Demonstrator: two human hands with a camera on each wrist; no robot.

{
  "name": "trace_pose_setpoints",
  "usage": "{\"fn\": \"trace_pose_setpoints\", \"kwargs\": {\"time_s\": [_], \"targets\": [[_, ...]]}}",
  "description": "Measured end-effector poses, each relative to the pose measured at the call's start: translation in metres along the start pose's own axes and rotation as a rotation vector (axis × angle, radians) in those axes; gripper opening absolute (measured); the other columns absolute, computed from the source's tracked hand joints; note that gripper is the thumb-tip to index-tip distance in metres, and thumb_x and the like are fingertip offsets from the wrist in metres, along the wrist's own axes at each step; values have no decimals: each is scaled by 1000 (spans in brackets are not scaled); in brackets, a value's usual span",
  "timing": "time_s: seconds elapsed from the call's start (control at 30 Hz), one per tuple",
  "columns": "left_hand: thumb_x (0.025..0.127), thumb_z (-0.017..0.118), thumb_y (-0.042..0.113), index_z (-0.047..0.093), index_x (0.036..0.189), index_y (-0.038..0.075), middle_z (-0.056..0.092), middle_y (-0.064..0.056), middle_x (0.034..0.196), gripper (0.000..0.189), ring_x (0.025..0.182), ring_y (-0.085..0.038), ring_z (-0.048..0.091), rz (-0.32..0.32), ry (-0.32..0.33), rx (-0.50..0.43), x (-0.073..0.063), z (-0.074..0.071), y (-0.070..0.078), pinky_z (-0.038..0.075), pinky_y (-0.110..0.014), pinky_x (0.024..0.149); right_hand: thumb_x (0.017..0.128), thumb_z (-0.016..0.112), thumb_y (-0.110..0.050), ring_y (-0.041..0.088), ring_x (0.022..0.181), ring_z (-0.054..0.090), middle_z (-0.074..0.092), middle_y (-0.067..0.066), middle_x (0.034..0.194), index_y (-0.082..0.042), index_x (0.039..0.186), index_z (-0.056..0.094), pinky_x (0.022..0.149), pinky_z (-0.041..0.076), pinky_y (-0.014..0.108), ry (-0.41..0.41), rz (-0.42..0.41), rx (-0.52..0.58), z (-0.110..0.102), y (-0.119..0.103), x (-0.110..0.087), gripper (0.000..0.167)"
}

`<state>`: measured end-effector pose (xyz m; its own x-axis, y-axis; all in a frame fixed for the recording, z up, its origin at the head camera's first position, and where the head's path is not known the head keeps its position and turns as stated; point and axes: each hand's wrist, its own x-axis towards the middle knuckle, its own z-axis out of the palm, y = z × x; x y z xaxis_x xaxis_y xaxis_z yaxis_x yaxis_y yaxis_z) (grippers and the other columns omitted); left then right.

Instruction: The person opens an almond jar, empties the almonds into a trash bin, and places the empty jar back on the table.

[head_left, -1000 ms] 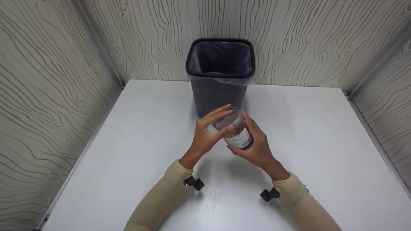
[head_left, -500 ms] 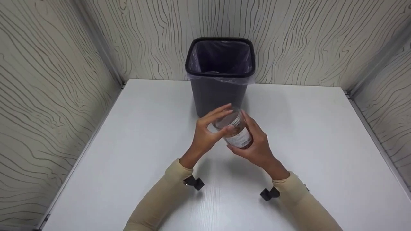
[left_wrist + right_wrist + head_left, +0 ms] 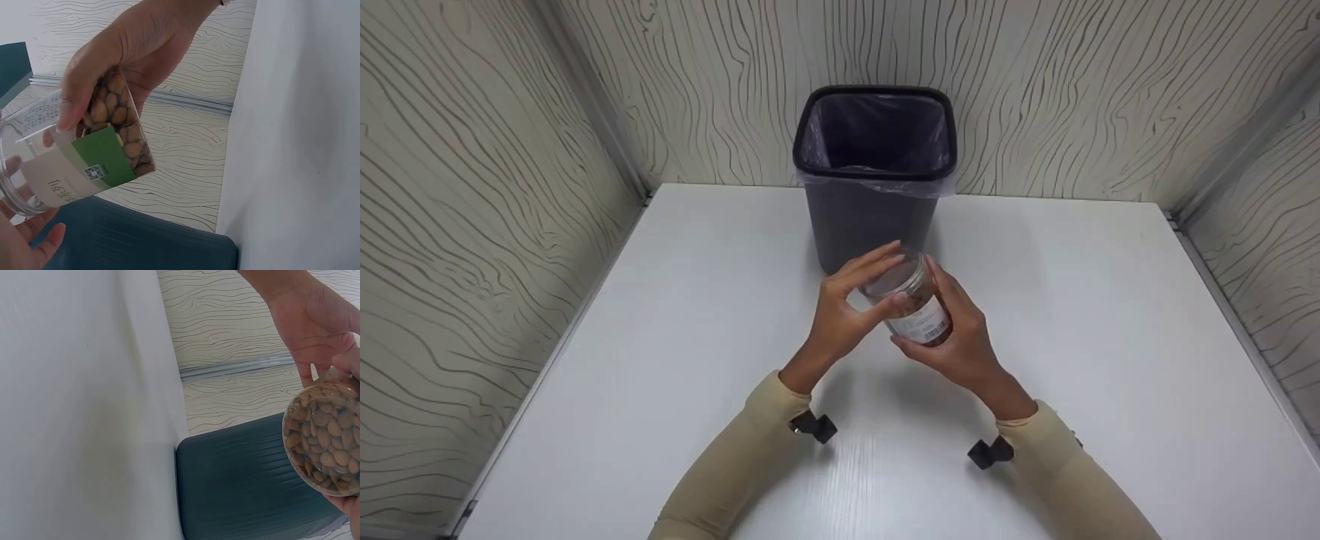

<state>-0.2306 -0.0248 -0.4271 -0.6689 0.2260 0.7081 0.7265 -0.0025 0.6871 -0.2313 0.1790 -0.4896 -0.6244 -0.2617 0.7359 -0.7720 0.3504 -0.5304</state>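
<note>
Between both hands a clear plastic jar [image 3: 919, 319] of almonds is held tilted above the table. A white and green label [image 3: 84, 169] wraps its side, and almonds [image 3: 329, 433] show through its base in the right wrist view. My right hand [image 3: 960, 337] grips the jar's body, thumb on one side and fingers on the other. My left hand [image 3: 844, 307] is spread around the clear screw-top end [image 3: 892, 281], its thumb and fingertips at the rim. Part of the left fingers lies behind the jar in the right wrist view.
Beyond the hands, a dark rubbish bin [image 3: 870, 217] with a clear liner bag [image 3: 877, 184] stands at the back of the white table [image 3: 720, 300]. Wood-patterned panels [image 3: 720, 97] enclose the back and both sides.
Almost nothing differs. Both hands keep their hold on the jar, with only a very slight shift in the view.
</note>
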Motion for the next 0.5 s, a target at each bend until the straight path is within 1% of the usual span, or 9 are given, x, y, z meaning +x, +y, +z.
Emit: {"fn": "trace_pose_setpoints", "kwargs": {"time_s": [0.1, 0.27, 0.3, 0.37, 0.5], "targets": [[86, 77, -2, 67, 125, -7, 59, -26, 139, 41, 131, -38, 54, -2, 10, 11, -1, 1, -4, 42, -45, 110, 67, 95, -11, 26, 123, 57, 49, 14, 149, 1, 156, 33, 103, 46, 26, 3, 7, 0, 0, -1, 1, 109], [84, 80, -2, 68, 126, -4, 60, -22, 139, 43, 132, -35, 55, 14, 34, 51, -6, 4, -26, 42, -46, 110, 67, 96, -11, 27, 124, 56, 49, 15, 149, 2, 155, 35, 103, 45, 27, 6, 19, -9, 1, -4, 1, 108], [84, 80, -1, 69, 126, -2, 60, -20, 140, 44, 132, -34, 55, 19, 38, 63, -7, 5, -31, 42, -46, 110, 67, 96, -11, 27, 124, 56, 49, 15, 149, 2, 155, 35, 104, 45, 27, 7, 18, -14, 1, -4, 1, 108], [84, 82, 3, 70, 127, 1, 61, -16, 140, 44, 132, -30, 56, 27, 45, 86, -8, 5, -36, 43, -45, 110, 67, 96, -11, 27, 125, 56, 49, 16, 149, 3, 154, 35, 104, 45, 27, 10, 12, -24, 1, -4, 0, 107], [87, 82, 11, 70, 130, 8, 61, -9, 142, 45, 133, -24, 55, 40, 50, 108, -9, 5, -40, 44, -43, 109, 67, 95, -12, 27, 126, 56, 49, 16, 149, 3, 154, 35, 105, 45, 27, 16, -4, -40, 2, -3, 0, 107]]}}
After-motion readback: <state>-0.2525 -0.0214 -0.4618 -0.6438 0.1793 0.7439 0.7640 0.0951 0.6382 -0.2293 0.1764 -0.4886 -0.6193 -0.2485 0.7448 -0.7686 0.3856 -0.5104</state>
